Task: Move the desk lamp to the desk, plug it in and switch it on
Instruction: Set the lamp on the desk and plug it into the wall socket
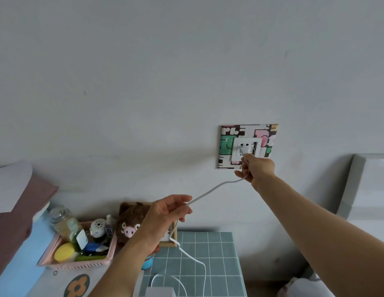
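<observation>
Teal grid-patterned desk (216, 249), white cord (194, 259) looped on it, pink basket (79, 263) alongside
</observation>
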Tool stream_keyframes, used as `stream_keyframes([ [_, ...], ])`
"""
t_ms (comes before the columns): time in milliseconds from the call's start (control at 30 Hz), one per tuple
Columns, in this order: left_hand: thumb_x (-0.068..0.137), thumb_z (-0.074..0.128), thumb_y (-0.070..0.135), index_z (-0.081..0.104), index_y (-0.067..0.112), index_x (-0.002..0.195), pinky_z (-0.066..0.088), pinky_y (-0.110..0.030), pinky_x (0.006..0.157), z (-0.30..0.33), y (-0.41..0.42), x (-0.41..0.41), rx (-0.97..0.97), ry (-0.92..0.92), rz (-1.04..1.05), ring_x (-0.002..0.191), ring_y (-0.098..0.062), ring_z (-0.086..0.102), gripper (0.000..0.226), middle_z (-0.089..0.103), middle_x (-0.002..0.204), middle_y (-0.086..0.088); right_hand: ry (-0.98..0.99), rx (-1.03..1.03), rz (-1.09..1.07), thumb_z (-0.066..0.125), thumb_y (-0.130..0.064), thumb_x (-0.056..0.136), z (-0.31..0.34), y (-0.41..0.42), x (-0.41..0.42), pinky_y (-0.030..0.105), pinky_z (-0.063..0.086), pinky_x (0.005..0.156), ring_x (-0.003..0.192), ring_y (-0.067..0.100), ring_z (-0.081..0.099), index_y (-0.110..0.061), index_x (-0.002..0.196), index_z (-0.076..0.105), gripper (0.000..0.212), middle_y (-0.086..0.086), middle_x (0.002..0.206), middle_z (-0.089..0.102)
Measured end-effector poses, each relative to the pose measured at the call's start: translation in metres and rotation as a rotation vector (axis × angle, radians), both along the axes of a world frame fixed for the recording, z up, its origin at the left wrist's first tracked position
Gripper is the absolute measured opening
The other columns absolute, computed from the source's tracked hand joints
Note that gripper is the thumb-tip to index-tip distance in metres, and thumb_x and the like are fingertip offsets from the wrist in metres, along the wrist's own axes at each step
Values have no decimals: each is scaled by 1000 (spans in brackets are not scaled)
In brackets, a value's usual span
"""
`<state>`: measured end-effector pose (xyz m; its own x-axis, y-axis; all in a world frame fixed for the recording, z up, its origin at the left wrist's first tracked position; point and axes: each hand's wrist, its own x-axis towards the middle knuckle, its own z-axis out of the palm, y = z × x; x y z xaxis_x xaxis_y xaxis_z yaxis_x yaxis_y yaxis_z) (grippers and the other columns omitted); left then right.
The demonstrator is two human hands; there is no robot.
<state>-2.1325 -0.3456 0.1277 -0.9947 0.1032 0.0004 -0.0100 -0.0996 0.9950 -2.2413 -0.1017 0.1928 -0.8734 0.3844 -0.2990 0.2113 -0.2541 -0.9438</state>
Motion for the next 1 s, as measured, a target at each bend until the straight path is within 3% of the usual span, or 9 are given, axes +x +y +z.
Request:
stream_keyframes([
  [167, 84, 68, 5, 76, 12, 98, 48, -19, 60, -20, 4, 17, 32, -131, 65, 65, -12, 57, 17, 73, 73, -3, -34, 24, 66, 62, -14, 90, -25, -25, 20, 28, 57, 48, 41, 16, 39, -4, 78, 62, 16, 7, 59, 52],
  [267, 83, 69, 5, 77, 16, 94, 48, -24, 67, -24, 7, 23, 59, -123, 81, 68, -12, 60, 18, 74, 76, -4, -29, 14, 89, 62, -15, 91, -38, -34, 33, 31, 52, 53, 38, 16, 41, -3, 82, 64, 15, 8, 60, 54],
  [367, 85, 66, 4, 72, 12, 101, 44, -6, 52, -23, 8, 31, 3, -110, 117, 62, 0, 64, 19, 74, 79, -5, -7, 4, 87, 61, -15, 91, -40, -37, 43, 30, 47, 54, 44, 19, 46, -3, 84, 65, 15, 9, 62, 57],
  [433, 86, 65, 3, 70, 9, 106, 38, -2, 43, -24, 9, 35, -43, -105, 128, 51, 8, 59, 21, 72, 83, -8, 13, 59, 98, 60, -18, 92, -41, -36, 48, 27, 42, 54, 50, 19, 49, -5, 83, 65, 16, 8, 63, 61],
  [667, 89, 61, -2, 66, -9, 110, 31, -7, 37, -33, 9, 45, -145, -120, 143, 33, 3, 48, 23, 64, 72, -11, 29, 112, 55, 58, -19, 92, -28, -23, 60, 25, 34, 48, 51, 18, 40, -7, 68, 62, 27, 7, 61, 60],
  [767, 89, 62, 2, 69, -6, 104, 35, -6, 39, -29, 8, 45, -200, -106, 105, 36, 4, 49, 19, 63, 68, -6, 49, 122, 15, 61, -22, 91, -15, -8, 50, 25, 33, 42, 48, 18, 39, -5, 66, 60, 30, 6, 58, 56],
  [833, 87, 67, 7, 74, 3, 96, 44, -7, 50, -22, 7, 44, -192, -83, 95, 49, 0, 57, 12, 67, 68, -4, 70, 101, 2, 64, -23, 91, -7, 1, 40, 21, 31, 35, 47, 17, 38, -7, 63, 58, 33, 6, 58, 53],
  [900, 79, 76, 20, 78, 15, 87, 48, -19, 65, -16, 0, 41, -150, -70, 124, 64, -11, 61, 9, 69, 69, -5, 75, 92, 2, 63, -19, 91, 0, 7, 29, 18, 27, 32, 46, 16, 36, -6, 62, 57, 32, 7, 58, 51],
  [1000, 64, 82, 36, 78, 20, 92, 46, -38, 70, -14, -20, 33, -106, -108, 151, 64, -18, 56, 33, 62, 66, -7, 55, 95, 20, 66, -16, 90, 6, 14, 13, 17, 26, 32, 45, 17, 35, -6, 63, 59, 29, 6, 56, 49],
])
